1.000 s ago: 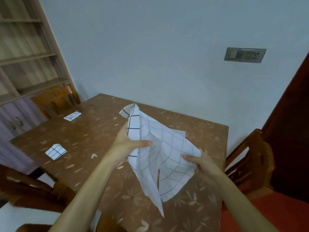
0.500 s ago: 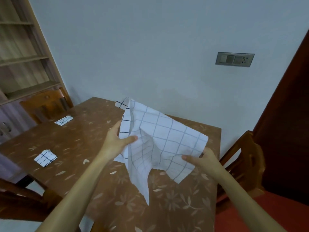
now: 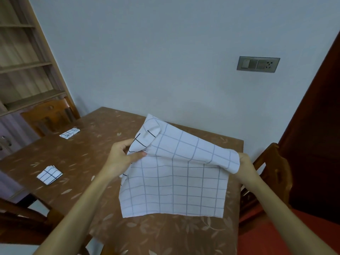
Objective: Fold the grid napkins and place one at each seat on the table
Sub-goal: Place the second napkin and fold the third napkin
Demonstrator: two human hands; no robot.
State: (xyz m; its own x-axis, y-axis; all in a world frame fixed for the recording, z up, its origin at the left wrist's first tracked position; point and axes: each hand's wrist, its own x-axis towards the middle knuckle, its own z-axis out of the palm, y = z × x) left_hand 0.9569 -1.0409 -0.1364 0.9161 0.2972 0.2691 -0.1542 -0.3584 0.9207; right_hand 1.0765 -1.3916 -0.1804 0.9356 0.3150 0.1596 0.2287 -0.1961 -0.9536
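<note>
left hand and right hand each pinch a top corner of the grid napkin, hanging it flat, likely to fold it

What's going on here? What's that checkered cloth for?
A person is folding a grid napkin in the air above the table. The left hand pinches its upper left part and the right hand grips the upper right corner, with the top part flopped over. Two are already set out: the near folded napkin and the far folded napkin by a wooden chair. This one is not yet placed.
</note>
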